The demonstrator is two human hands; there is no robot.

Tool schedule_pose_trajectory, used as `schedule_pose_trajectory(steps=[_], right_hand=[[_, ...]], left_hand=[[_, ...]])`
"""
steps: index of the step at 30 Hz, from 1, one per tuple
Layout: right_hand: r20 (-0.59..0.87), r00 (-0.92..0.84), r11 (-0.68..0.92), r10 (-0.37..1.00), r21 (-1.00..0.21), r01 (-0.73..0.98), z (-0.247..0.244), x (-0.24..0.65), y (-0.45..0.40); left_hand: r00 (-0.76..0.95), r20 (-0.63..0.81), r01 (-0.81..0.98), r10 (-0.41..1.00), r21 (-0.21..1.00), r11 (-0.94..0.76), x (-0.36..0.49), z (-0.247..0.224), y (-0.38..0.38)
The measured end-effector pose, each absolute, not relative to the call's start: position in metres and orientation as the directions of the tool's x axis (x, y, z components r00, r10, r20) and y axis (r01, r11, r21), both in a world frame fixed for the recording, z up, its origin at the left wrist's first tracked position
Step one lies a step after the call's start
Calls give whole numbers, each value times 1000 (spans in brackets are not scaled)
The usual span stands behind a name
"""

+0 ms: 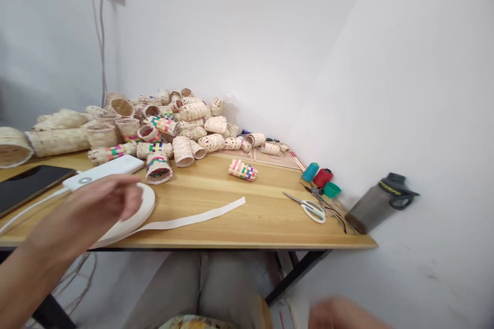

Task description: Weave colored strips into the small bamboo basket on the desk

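Observation:
My left hand (104,203) hovers over the roll of white ribbon (145,205) at the table's left front, slightly blurred. Its thumb and fingers look loosely bent and apart, with nothing visible between them. From the roll a loose end of white ribbon (196,219) runs right across the wood. Low in the view, below the table's front edge, my right hand (339,313) is smeared by motion, its fingers not readable. A small woven bamboo basket (243,170) with coloured strips lies on its side mid-table. Scissors (309,207) with white handles rest to the right.
A heap of woven baskets (193,110) fills the back left of the table (266,231). A white power bank (104,170) and a phone (33,185) lie at left. At right are thread spools (322,177), pliers (314,190) and a grey bottle (376,205) by the wall.

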State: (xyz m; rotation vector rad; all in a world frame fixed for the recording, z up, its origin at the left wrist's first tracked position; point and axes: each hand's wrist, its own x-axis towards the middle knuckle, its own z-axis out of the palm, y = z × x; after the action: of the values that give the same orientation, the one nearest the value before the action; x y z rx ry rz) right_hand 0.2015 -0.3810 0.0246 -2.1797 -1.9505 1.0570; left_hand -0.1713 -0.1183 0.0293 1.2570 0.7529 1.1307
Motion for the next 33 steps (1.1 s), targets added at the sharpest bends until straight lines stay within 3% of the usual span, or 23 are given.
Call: schedule_pose_trajectory(steps=[3, 4, 7, 14, 19, 22, 24, 27, 30, 33], right_hand=[[-161, 250, -288, 955, -289, 913, 30, 255, -326], [-19, 346, -342, 938, -213, 915, 29, 273, -309], [166, 461, -450, 872, -104, 887, 19, 314, -277], [118, 438, -434, 891, -63, 899, -13, 352, -263], [113, 443, -445, 889, -9, 896, -18, 368, -220], [190, 379, -389, 906, 15, 921, -11, 351, -181], [270, 241, -237, 932, -48, 970, -2, 328, -154], [226, 86, -3, 970, -344, 939, 11, 293, -116], [90, 51, 16, 995, -612, 790, 12, 278, -85], [19, 39, -16, 999, -682, 731, 5, 281, -68]], left_hand=[[476, 267, -64, 838, 961, -270, -116, 51, -96], [547, 247, 0, 800, 956, -295, -100, 55, -88], [672, 163, 119, 722, 939, -322, -70, 56, -64], [655, -3, 300, 755, 919, -256, -56, 27, -10], [581, -52, 299, 812, 942, -154, -2, 14, 7], [556, -91, 280, 826, 956, -83, 34, 7, 15], [564, -114, 272, 818, 961, -53, 50, 2, 20], [584, -135, 255, 800, 967, -23, 62, -6, 23], [597, -143, 244, 790, 970, -9, 69, -11, 23], [628, -99, 207, 772, 977, -43, 75, -15, 24]])
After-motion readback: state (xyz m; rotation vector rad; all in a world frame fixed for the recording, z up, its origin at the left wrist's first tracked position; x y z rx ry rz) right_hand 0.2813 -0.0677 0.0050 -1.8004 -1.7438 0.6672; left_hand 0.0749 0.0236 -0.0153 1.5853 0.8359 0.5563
